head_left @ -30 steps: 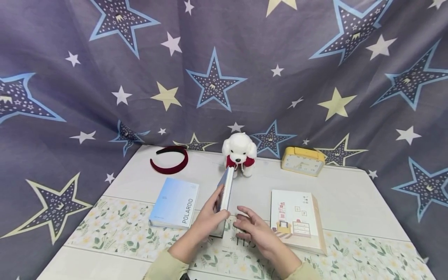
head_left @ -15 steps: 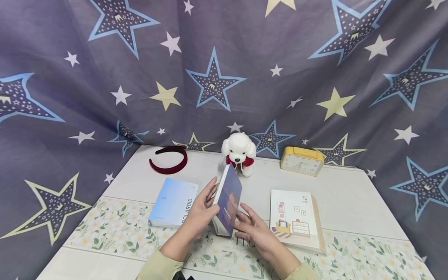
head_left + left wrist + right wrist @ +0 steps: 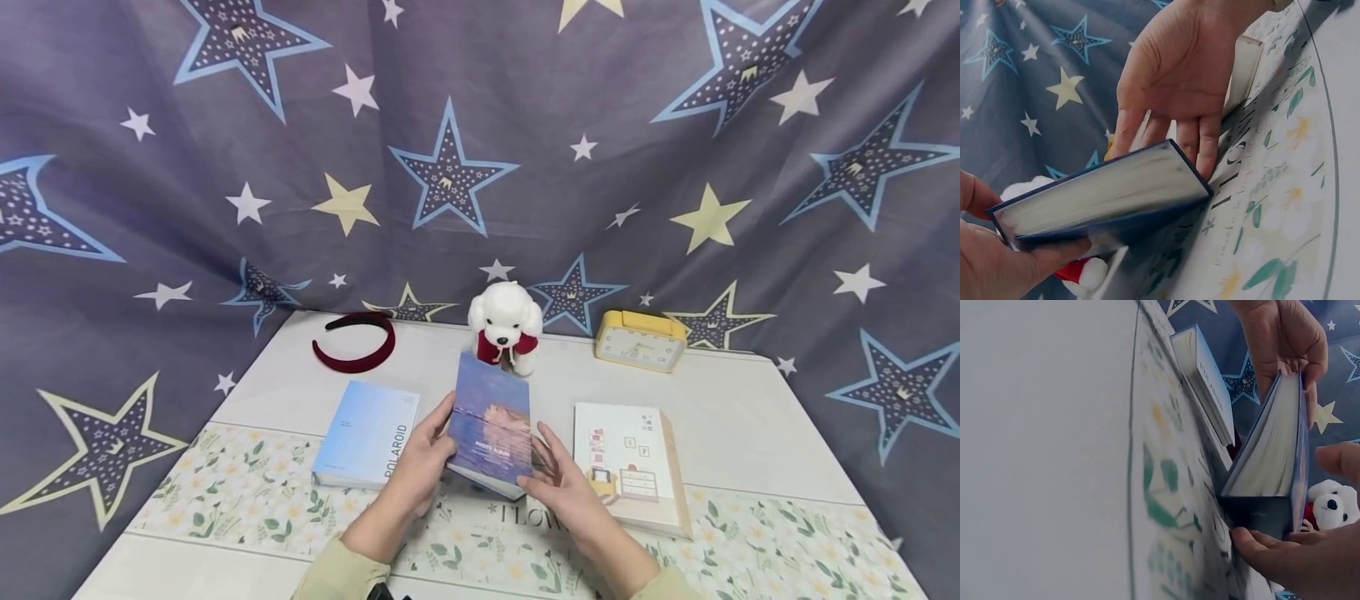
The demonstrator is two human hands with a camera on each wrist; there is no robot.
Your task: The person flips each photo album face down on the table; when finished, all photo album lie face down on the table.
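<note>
Photo album (image 3: 487,418), blue-purple cover, pink patch; tilted, front up, in left hand (image 3: 424,457), right hand (image 3: 561,478) at edge.

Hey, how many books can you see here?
3: the purple book between the left hand and right hand, the blue book on the left, and the white book on the right.

The album (image 3: 491,417) fills the room between the left hand (image 3: 422,465) and the right hand (image 3: 566,485). Just past its far edge, ahead of the fingers, a toy dog (image 3: 504,322) stands in the way. A blue book (image 3: 363,433) hems the left fingers; a white book (image 3: 632,454) leaves the right fingers a narrow gap. Beyond these, bare table (image 3: 561,367) offers passage between dog and clock (image 3: 641,343).
</note>
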